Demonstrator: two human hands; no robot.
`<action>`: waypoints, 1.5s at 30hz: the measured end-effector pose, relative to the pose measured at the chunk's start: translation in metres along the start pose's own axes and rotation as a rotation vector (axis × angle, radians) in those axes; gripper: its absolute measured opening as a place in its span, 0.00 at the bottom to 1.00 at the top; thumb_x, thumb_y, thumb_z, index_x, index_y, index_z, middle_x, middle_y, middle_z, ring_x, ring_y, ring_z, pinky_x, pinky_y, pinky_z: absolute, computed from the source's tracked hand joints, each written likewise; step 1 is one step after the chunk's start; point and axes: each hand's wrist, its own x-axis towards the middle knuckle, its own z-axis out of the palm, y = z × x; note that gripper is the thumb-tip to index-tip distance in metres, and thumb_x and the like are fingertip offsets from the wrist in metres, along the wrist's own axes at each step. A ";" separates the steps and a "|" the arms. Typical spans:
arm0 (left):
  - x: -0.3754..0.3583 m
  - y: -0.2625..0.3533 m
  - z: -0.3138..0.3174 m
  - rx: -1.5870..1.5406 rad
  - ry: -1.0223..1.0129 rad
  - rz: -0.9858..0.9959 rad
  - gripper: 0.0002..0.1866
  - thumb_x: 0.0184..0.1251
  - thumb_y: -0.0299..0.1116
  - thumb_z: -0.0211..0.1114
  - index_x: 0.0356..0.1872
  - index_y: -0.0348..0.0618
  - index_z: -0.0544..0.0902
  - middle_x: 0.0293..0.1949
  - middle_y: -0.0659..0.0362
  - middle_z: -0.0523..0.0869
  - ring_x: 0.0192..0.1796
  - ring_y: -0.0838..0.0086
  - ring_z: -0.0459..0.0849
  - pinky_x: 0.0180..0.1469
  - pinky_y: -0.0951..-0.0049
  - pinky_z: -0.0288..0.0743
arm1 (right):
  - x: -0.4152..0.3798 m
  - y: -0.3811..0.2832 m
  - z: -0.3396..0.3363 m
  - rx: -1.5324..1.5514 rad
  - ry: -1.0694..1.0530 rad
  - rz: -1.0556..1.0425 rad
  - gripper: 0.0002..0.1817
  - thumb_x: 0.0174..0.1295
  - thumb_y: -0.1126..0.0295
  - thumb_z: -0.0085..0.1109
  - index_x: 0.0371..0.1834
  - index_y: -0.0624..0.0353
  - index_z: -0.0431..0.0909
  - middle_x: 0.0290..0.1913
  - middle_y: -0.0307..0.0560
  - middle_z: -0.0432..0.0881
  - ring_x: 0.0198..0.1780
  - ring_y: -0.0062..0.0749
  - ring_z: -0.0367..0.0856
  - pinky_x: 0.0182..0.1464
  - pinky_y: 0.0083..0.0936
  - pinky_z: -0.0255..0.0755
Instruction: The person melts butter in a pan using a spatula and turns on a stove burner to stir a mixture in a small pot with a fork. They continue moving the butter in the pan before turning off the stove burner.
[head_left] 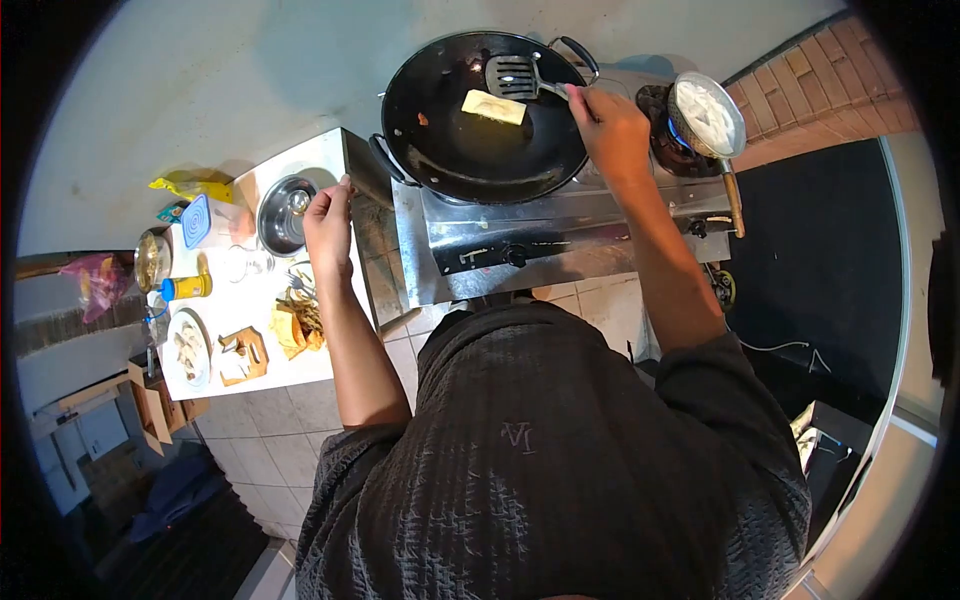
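Note:
My right hand [612,130] is closed around the handle of a slotted spatula [513,77]. The spatula's head is over the far part of a black wok [440,160]. Just below that head, a pale yellow rectangular piece of food [494,107] lies in a little oil, and a small reddish bit [423,119] sits to its left. My left hand [328,228] hovers by the right edge of a steel bowl [275,215], its thumb and fingers pressed together. Whether anything is between them I cannot make out.
On the stove's [545,245] right burner, over a blue flame, stands a saucepan [735,140] of white contents, handle pointing toward me. The white table [235,315] holds a blue-lidded container [196,222], a yellow jar [190,287], a plate [205,370] and brown paper [288,330].

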 end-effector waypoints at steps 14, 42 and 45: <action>0.006 -0.004 0.006 0.009 -0.006 0.039 0.11 0.64 0.40 0.60 0.30 0.43 0.80 0.16 0.75 0.64 0.17 0.91 0.57 0.19 0.86 0.47 | 0.005 -0.024 -0.028 0.183 -0.015 -0.017 0.12 0.52 0.67 0.64 0.16 0.58 0.74 0.16 0.47 0.74 0.20 0.42 0.74 0.22 0.32 0.66; -0.010 -0.006 -0.027 -0.020 0.087 -0.021 0.12 0.63 0.40 0.61 0.26 0.43 0.79 0.18 0.73 0.66 0.21 0.88 0.59 0.24 0.84 0.51 | 0.005 -0.061 0.020 0.147 -0.096 0.485 0.16 0.56 0.60 0.59 0.16 0.58 0.77 0.13 0.49 0.74 0.17 0.47 0.75 0.21 0.34 0.67; -0.012 -0.008 -0.037 -0.047 0.104 -0.025 0.12 0.63 0.40 0.61 0.26 0.43 0.79 0.17 0.73 0.66 0.21 0.88 0.58 0.23 0.84 0.50 | 0.002 -0.063 0.019 0.109 -0.090 0.494 0.17 0.57 0.59 0.58 0.16 0.58 0.77 0.14 0.49 0.74 0.17 0.46 0.75 0.22 0.34 0.67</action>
